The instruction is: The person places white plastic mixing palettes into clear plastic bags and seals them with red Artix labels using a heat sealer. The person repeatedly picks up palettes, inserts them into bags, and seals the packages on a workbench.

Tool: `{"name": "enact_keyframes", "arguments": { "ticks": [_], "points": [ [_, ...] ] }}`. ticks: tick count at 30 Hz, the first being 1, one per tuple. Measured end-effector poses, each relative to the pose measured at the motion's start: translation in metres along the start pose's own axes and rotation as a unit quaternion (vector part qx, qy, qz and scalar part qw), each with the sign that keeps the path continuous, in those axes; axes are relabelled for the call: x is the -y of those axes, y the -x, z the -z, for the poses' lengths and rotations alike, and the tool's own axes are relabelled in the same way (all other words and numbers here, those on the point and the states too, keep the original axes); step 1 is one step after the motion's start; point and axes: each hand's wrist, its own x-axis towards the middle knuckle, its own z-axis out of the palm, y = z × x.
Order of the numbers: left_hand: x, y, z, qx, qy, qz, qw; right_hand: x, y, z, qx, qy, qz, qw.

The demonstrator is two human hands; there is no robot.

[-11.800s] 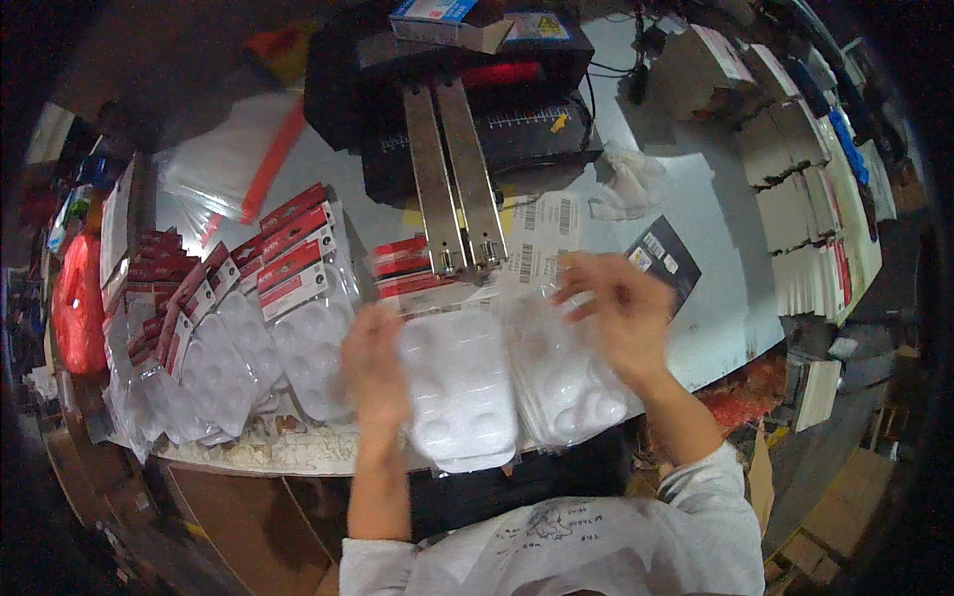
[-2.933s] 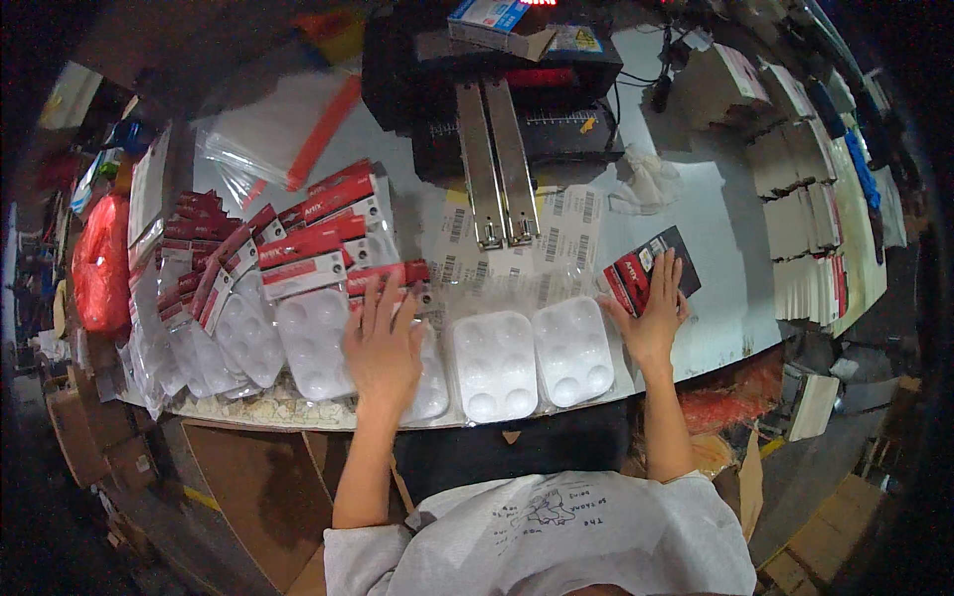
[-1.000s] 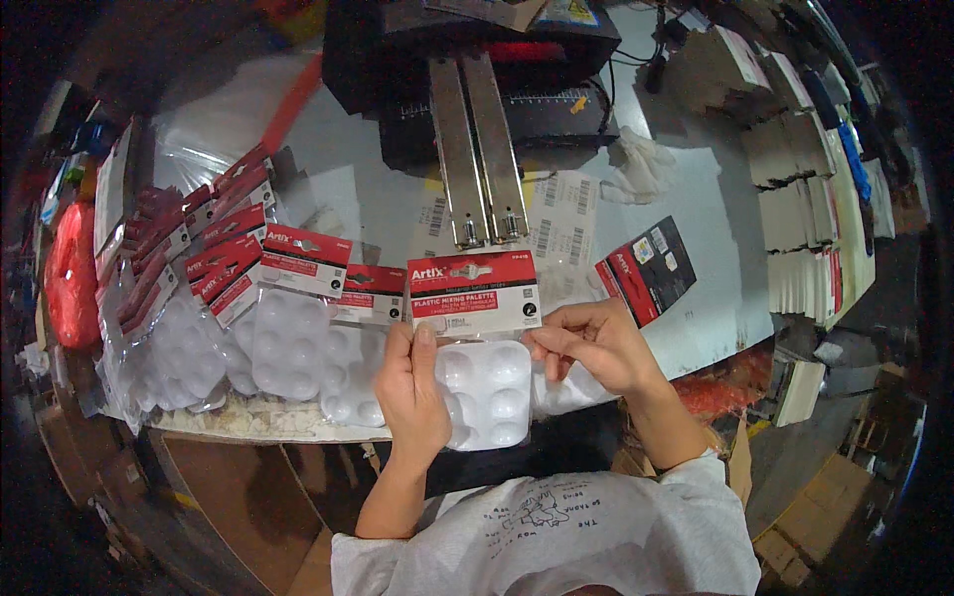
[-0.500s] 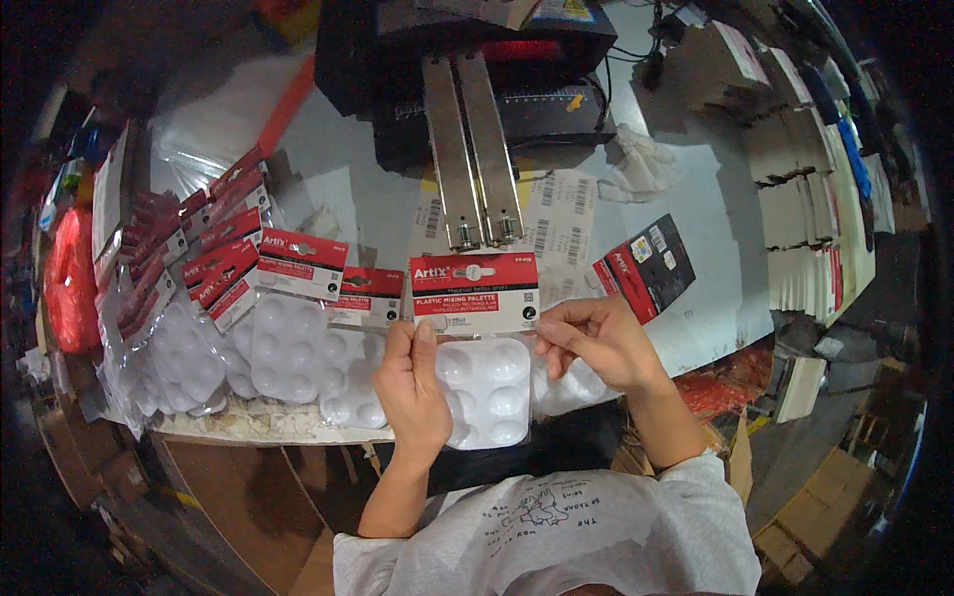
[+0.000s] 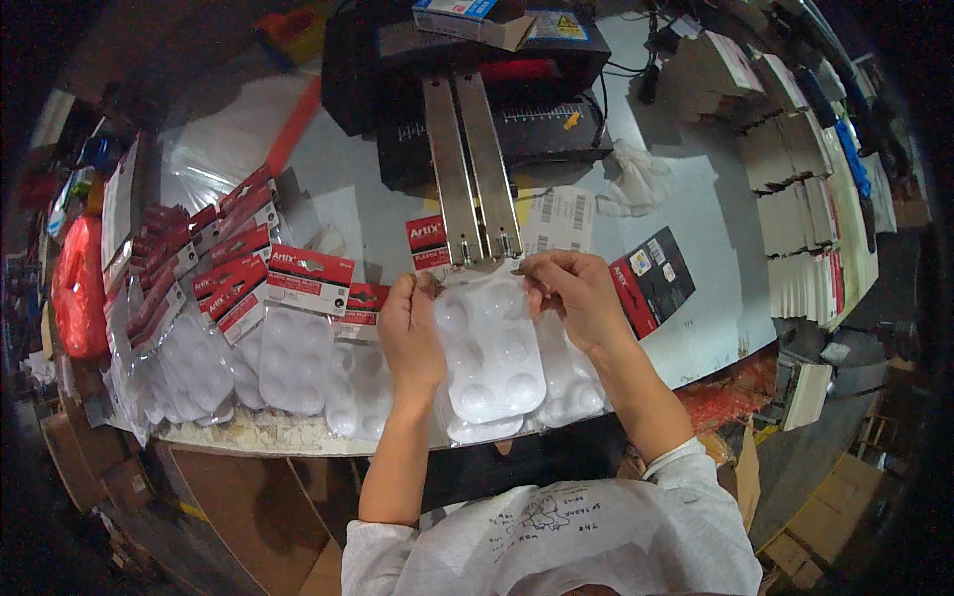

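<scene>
Between my hands is a white plastic paint palette (image 5: pixel 492 363) with round wells, its clear bag pinched at the top. My left hand (image 5: pixel 409 333) is closed on the upper left edge, and my right hand (image 5: pixel 581 298) on the upper right corner. Directly beyond the bag's top are the ends of two metal arms (image 5: pixel 475 179) on a black machine (image 5: pixel 537 134). A red and white header card (image 5: pixel 427 243) shows partly beside the left arm. Another palette (image 5: pixel 485 429) peeks out under the held one, and a further bagged palette (image 5: pixel 571 387) lies by my right wrist.
Carded palettes (image 5: pixel 296 358) overlap in a pile at the left. A black and red card (image 5: pixel 651 278) lies right of my right hand. Card stacks (image 5: pixel 795 189) line the right edge. Behind are crumpled white paper (image 5: pixel 636 179), a barcode label sheet (image 5: pixel 558 219) and a small box (image 5: pixel 475 22).
The header card that faced up between my hands is no longer there; a bare bagged palette is held instead. A red card now shows beside the left metal arm. The view has shifted slightly.
</scene>
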Motion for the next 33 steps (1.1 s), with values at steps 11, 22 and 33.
{"name": "enact_keyframes", "arguments": {
  "ticks": [11, 22, 33],
  "points": [
    [-0.002, -0.002, 0.042, -0.067, -0.137, 0.044, 0.987, 0.014, 0.015, 0.032, -0.135, 0.391, 0.254, 0.874],
    [0.015, 0.057, -0.032, 0.009, -0.457, -0.186, 0.870, -0.062, 0.042, 0.105, -0.294, 0.648, 0.203, 0.673],
    [-0.026, 0.059, -0.016, 0.189, 0.271, 0.085, 0.940, 0.044, 0.076, 0.072, -0.150, 0.276, 0.166, 0.935]
  ]
}}
